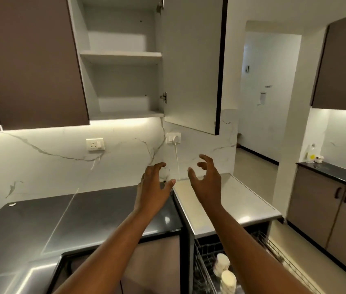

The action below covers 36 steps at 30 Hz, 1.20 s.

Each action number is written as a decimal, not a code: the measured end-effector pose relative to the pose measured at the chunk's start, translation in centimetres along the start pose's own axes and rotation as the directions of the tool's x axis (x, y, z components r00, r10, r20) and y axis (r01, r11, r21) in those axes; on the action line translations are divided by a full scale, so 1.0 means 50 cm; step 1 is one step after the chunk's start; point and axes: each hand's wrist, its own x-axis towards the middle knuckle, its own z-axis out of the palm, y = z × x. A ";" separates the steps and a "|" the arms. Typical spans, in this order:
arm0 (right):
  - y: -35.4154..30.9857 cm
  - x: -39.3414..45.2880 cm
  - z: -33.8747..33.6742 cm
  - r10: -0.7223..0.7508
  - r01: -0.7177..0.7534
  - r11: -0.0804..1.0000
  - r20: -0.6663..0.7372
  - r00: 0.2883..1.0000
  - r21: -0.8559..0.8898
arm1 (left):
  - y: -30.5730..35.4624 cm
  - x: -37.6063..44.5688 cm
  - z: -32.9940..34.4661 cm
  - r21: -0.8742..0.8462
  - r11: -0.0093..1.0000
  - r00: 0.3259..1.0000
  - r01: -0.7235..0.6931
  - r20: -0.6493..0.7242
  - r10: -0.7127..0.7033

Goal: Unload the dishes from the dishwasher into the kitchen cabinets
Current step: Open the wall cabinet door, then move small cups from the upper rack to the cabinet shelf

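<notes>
Both hands (176, 185) raised – holding nothing

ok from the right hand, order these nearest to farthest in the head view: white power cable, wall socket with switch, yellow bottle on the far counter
1. White power cable: just left of the right hand.
2. Wall socket with switch: farther left, on the backsplash.
3. Yellow bottle: far right, across the room.
</notes>
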 end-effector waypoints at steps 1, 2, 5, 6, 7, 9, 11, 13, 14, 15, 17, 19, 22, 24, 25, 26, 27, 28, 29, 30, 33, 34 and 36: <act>0.008 -0.020 -0.010 -0.004 0.004 1.000 -0.005 1.000 -0.030 | -0.001 -0.018 0.004 -0.010 1.000 1.000 0.004 0.022 -0.004; 0.017 -0.037 -0.021 -0.003 0.003 0.998 -0.004 1.000 -0.065 | -0.002 -0.035 0.011 -0.016 1.000 0.999 0.011 0.050 -0.010; 0.058 -0.084 -0.072 0.037 -0.036 0.987 0.004 0.999 -0.156 | -0.003 -0.093 0.045 -0.023 0.998 0.988 0.060 0.141 -0.056; 0.081 -0.101 -0.094 0.065 -0.065 0.980 -0.002 0.998 -0.186 | -0.002 -0.116 0.065 -0.026 0.997 0.983 0.075 0.169 -0.070; 0.099 -0.110 -0.111 0.087 -0.087 0.974 -0.009 0.996 -0.207 | -0.003 -0.131 0.079 -0.030 0.996 0.979 0.087 0.188 -0.080; 0.145 -0.137 -0.160 0.140 -0.141 0.960 -0.020 0.990 -0.241 | 0.000 -0.166 0.123 -0.049 0.992 0.964 0.113 0.247 -0.097; 0.189 -0.158 -0.208 0.205 -0.201 0.944 -0.013 0.979 -0.261 | 0.003 -0.197 0.165 -0.082 0.986 0.945 0.147 0.306 -0.115; 0.236 -0.173 -0.255 0.260 -0.251 0.925 -0.006 0.965 -0.286 | 0.009 -0.222 0.220 -0.103 0.979 0.921 0.176 0.368 -0.127; 0.259 -0.180 -0.274 0.280 -0.268 0.917 -0.001 0.960 -0.295 | 0.011 -0.234 0.245 -0.104 0.976 0.909 0.191 0.394 -0.136; 0.286 -0.187 -0.296 0.296 -0.279 0.908 0.006 0.955 -0.312 | 0.016 -0.246 0.277 -0.101 0.973 0.897 0.208 0.416 -0.149; 0.331 -0.200 -0.333 0.315 -0.286 0.888 0.022 0.949 -0.360 | 0.025 -0.268 0.330 -0.085 0.966 0.872 0.245 0.454 -0.181; 0.383 -0.213 -0.375 0.346 -0.299 0.862 0.044 0.937 -0.409 | 0.039 -0.293 0.392 -0.054 0.960 0.848 0.273 0.485 -0.214; 0.454 -0.237 -0.432 0.384 -0.296 0.841 0.116 0.916 -0.453 | 0.056 -0.330 0.472 -0.020 0.951 0.822 0.309 0.509 -0.256; 0.496 -0.258 -0.465 0.406 -0.290 0.833 0.165 0.899 -0.470 | 0.063 -0.353 0.517 0.006 0.942 0.798 0.335 0.531 -0.287; 0.517 -0.267 -0.481 0.423 -0.296 0.829 0.186 0.887 -0.475 | 0.065 -0.364 0.539 0.020 0.938 0.786 0.345 0.541 -0.301; 0.541 -0.275 -0.499 0.442 -0.302 0.821 0.204 0.874 -0.485 | 0.066 -0.376 0.565 0.033 0.934 0.775 0.357 0.548 -0.315; 0.558 -0.284 -0.511 0.459 -0.307 0.812 0.218 0.861 -0.497 | 0.066 -0.386 0.581 0.043 0.930 0.764 0.365 0.556 -0.326; 0.578 -0.290 -0.524 0.481 -0.315 0.799 0.230 0.846 -0.512 | 0.066 -0.397 0.602 0.051 0.925 0.754 0.378 0.563 -0.339; 0.594 -0.296 -0.534 0.503 -0.326 0.787 0.239 0.831 -0.524 | 0.066 -0.406 0.617 0.060 0.920 0.745 0.387 0.568 -0.351; 0.607 -0.299 -0.541 0.523 -0.340 0.777 0.245 0.816 -0.530 | 0.065 -0.412 0.629 0.067 0.917 0.737 0.394 0.572 -0.359; 0.653 -0.309 -0.549 0.577 -0.377 0.754 0.269 0.771 -0.538 | 0.053 -0.423 0.668 0.115 0.898 0.704 0.424 0.582 -0.407; 0.664 -0.312 -0.547 0.588 -0.383 0.749 0.277 0.760 -0.540 | 0.046 -0.424 0.676 0.131 0.895 0.695 0.426 0.586 -0.416; 0.683 -0.317 -0.539 0.601 -0.390 0.745 0.291 0.744 -0.541 | 0.028 -0.424 0.689 0.144 0.894 0.680 0.425 0.601 -0.421</act>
